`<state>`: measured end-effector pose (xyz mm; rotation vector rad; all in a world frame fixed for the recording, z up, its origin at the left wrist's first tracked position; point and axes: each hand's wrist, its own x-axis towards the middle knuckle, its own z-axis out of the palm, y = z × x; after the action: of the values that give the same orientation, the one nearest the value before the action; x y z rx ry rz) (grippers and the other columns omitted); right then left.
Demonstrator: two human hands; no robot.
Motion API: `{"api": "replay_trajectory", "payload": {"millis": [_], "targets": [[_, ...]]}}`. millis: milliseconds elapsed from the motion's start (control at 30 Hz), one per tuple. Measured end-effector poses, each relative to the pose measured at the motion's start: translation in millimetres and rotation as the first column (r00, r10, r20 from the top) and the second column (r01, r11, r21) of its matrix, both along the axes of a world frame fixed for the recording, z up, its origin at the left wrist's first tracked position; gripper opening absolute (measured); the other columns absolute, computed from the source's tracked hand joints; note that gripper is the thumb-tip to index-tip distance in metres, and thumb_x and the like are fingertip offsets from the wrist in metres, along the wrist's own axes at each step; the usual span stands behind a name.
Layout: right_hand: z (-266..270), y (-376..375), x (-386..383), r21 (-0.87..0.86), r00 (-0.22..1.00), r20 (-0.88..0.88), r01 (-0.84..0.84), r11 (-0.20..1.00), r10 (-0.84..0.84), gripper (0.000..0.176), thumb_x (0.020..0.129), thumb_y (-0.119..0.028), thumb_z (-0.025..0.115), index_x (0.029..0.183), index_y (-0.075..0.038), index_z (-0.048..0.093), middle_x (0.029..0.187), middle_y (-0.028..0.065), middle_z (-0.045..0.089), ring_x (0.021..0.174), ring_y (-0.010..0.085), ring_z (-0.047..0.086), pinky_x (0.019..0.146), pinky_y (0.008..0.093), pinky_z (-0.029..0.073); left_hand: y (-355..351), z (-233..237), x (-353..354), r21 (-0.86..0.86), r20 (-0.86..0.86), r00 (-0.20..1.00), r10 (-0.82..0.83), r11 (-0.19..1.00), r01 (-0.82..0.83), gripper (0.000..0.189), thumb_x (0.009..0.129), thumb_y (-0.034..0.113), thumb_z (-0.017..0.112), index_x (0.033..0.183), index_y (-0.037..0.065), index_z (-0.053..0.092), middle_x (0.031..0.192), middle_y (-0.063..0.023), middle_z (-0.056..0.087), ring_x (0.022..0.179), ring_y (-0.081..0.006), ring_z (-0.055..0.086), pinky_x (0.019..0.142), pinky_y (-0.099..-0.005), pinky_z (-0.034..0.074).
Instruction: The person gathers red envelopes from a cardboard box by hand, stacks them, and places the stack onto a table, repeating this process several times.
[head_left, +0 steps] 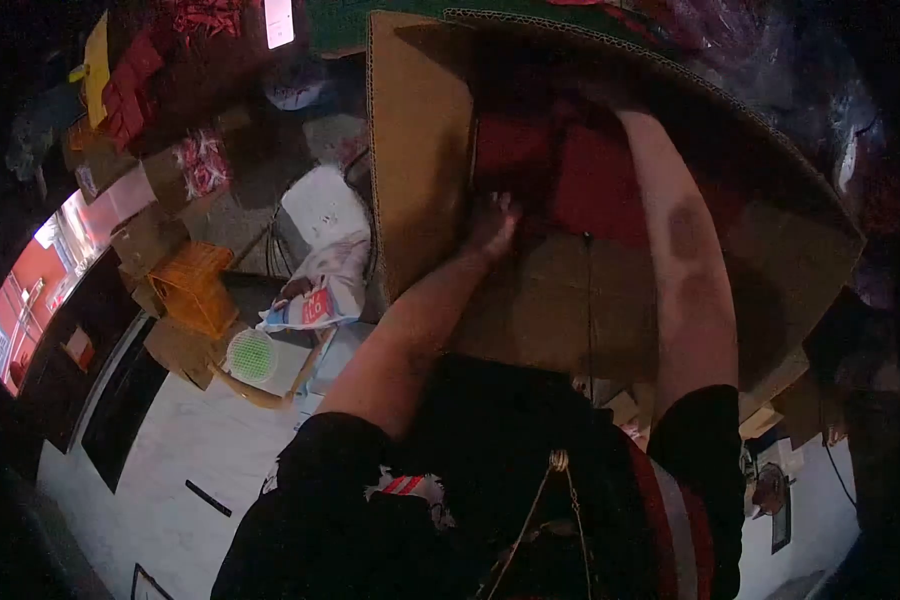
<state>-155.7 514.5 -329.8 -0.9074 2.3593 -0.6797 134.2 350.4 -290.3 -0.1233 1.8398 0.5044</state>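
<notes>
A large open cardboard box [420, 150] stands in front of me, and both my arms reach into it. Dark red flat items [600, 185] lie inside, their kind hard to make out in the shadow. My left hand [497, 225] is beside the near left edge of the red items, fingers apart and slightly bent, with nothing visibly held. Deeper in the box, toward its far side, my right hand [605, 97] is above or on the red items. Shadow hides its fingers, so its grip does not show.
Left of the box are a white sack [315, 290], an orange plastic crate [195, 290] and a white basket with a green mesh inside [252, 356]. A lit phone [279, 22] is at the top. Clear plastic wrapping [770, 50] lies beyond the box.
</notes>
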Motion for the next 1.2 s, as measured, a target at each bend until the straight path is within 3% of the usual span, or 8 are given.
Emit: {"api": "replay_trajectory", "payload": {"millis": [33, 133, 200, 333, 400, 500, 700, 1200], "targets": [[1.8, -0.2, -1.8, 0.017, 0.998, -0.022, -0.062, 0.998, 0.063, 0.031, 0.094, -0.039, 0.049, 0.107, -0.020, 0.069, 0.115, 0.0071, 0.065, 0.106, 0.0280, 0.059, 0.095, 0.0378, 0.045, 9.0, -8.7, 8.0, 0.001, 0.002, 1.000, 0.003, 1.000, -0.003, 0.034, 0.091, 0.022, 0.044, 0.115, 0.001, 0.057, 0.125, -0.0206, 0.050, 0.118, -0.0334, 0.044, 0.102, -0.0454, 0.034], [-14.8, -4.4, 12.8, 0.068, 0.968, -0.241, 0.093, 0.993, -0.074, 0.034, 0.096, -0.035, 0.045, 0.120, -0.017, 0.061, 0.116, 0.0099, 0.064, 0.106, 0.0306, 0.059, 0.096, 0.0366, 0.045, 19.8, -55.6, 44.8, 0.369, 0.183, -0.176, 0.967, -0.234, -0.900, 0.031, 0.089, 0.017, 0.045, 0.112, -0.001, 0.058, 0.113, -0.0184, 0.053, 0.110, -0.0325, 0.047, 0.098, -0.0392, 0.037], [-7.3, -8.2, 17.3, 0.095, 0.980, -0.173, 0.114, 0.989, -0.097, 0.036, 0.095, -0.036, 0.047, 0.122, -0.016, 0.058, 0.119, 0.0111, 0.061, 0.109, 0.0313, 0.056, 0.097, 0.0373, 0.044, 2.1, -54.7, 34.7, 0.074, -0.143, 0.870, 0.472, 0.882, -0.466, 0.026, 0.089, 0.016, 0.046, 0.103, -0.001, 0.058, 0.102, -0.0126, 0.053, 0.099, -0.0272, 0.049, 0.091, -0.0341, 0.040], [33.5, -20.2, 37.3, 0.210, 0.973, 0.090, 0.188, 0.959, -0.211, 0.049, 0.092, -0.041, 0.052, 0.132, -0.012, 0.047, 0.130, 0.0163, 0.050, 0.119, 0.0342, 0.047, 0.101, 0.0402, 0.039, -6.1, 21.9, 2.3, 0.157, -0.102, 0.731, 0.675, 0.736, -0.658, 0.021, 0.089, 0.016, 0.047, 0.097, -0.001, 0.057, 0.095, -0.0113, 0.054, 0.091, -0.0245, 0.051, 0.083, -0.0341, 0.042], [49.3, -24.9, 44.6, 0.274, 0.937, 0.215, 0.212, 0.938, -0.274, 0.058, 0.091, -0.043, 0.054, 0.137, -0.010, 0.041, 0.136, 0.0189, 0.044, 0.125, 0.0356, 0.042, 0.104, 0.0416, 0.037, -7.2, -29.1, 45.2, 0.279, -0.829, 0.497, 0.257, 0.960, -0.031, 0.025, 0.091, 0.019, 0.045, 0.099, -0.001, 0.058, 0.093, -0.0153, 0.056, 0.087, -0.0262, 0.053, 0.082, -0.0371, 0.043], [24.2, -8.7, 54.7, 0.084, 0.982, 0.082, 0.164, 0.983, -0.171, 0.063, 0.090, -0.043, 0.057, 0.140, -0.009, 0.038, 0.138, 0.0208, 0.042, 0.127, 0.0371, 0.041, 0.105, 0.0427, 0.036, -9.1, 71.7, -32.1, 0.073, 0.265, 0.476, 0.838, 0.475, -0.877, 0.035, 0.093, 0.023, 0.042, 0.112, 0.000, 0.058, 0.107, -0.0215, 0.057, 0.097, -0.0317, 0.053, 0.088, -0.0406, 0.042], [10.9, -8.0, 64.9, 0.320, 0.972, -0.203, -0.048, 0.946, 0.118, 0.052, 0.091, -0.041, 0.055, 0.132, -0.009, 0.048, 0.136, 0.0193, 0.045, 0.122, 0.0378, 0.045, 0.103, 0.0437, 0.038, -9.3, 47.2, -36.3, 0.014, 0.134, 0.953, 0.271, 0.961, -0.275, 0.044, 0.097, 0.033, 0.034, 0.125, 0.005, 0.053, 0.130, -0.0194, 0.049, 0.116, -0.0368, 0.046, 0.098, -0.0438, 0.038], [-9.0, -2.5, 35.6, 0.175, 0.870, -0.492, 0.069, 0.982, 0.026, 0.041, 0.092, -0.036, 0.050, 0.126, -0.015, 0.056, 0.127, 0.0158, 0.053, 0.113, 0.0329, 0.053, 0.099, 0.0443, 0.041, -9.2, 22.4, 6.6, 0.175, -0.311, 0.871, 0.380, 0.924, -0.340, 0.040, 0.093, 0.025, 0.038, 0.111, -0.005, 0.057, 0.113, -0.0266, 0.056, 0.106, -0.0382, 0.052, 0.094, -0.0440, 0.039]]}}
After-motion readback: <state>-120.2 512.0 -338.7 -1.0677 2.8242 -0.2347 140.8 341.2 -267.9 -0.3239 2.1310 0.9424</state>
